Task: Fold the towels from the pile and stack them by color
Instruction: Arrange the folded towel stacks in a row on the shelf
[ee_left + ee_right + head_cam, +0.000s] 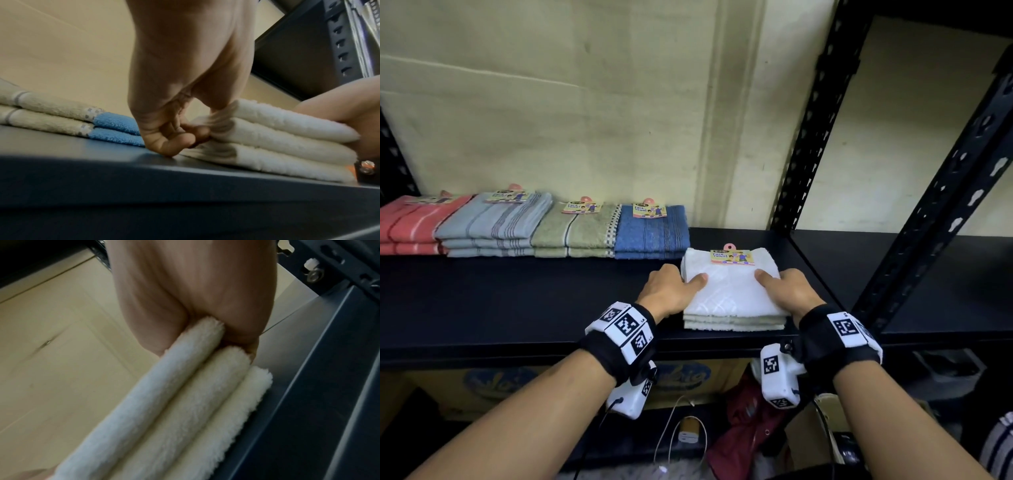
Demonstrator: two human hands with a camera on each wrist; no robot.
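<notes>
Item: white towel stack [732, 294], three folded layers, lower centre-right of the head view, on the black shelf [524, 294]. You hold it from both flanks so the layers stay squared as one block.

Left hand [671, 291]: thumb laid on top, fingers curled into the stack's left edge; the left wrist view shows them pinching the upper layers.

Right hand [787, 291]: thumb on top, fingers tucked under the top layers at the right edge.

Row behind, mid-left of the frame: red stack [410, 229], grey striped stack [493, 229], beige stack [575, 233], blue stack [652, 234], side by side, one colour each.

Judgement: the white stack sits forward of that row; it likely wants sliding back beside the blue one.
</notes>
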